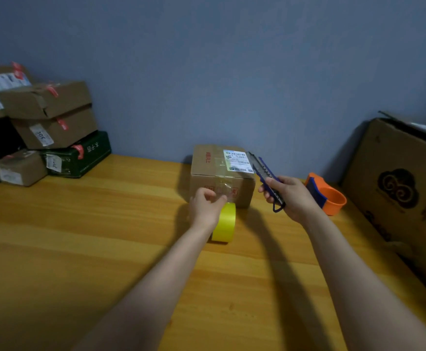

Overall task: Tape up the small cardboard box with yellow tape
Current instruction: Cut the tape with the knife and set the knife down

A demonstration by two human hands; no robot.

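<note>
A small cardboard box point(222, 173) with a white shipping label and clear tape stands on the wooden table near the wall. In front of it a roll of yellow tape point(224, 222) stands on edge. My left hand point(205, 207) rests on the top of the roll, fingers pinched at the tape against the box's front face. My right hand point(291, 198) is shut on a blue utility knife point(267, 181), held just right of the box with its front end pointing up and away toward the box's top right corner.
An orange and blue tape dispenser point(327, 195) sits right of my right hand. A large printed carton point(404, 188) stands at the right edge. A stack of parcels point(42, 127) fills the back left corner. Bare wooden table point(80, 236) lies in front.
</note>
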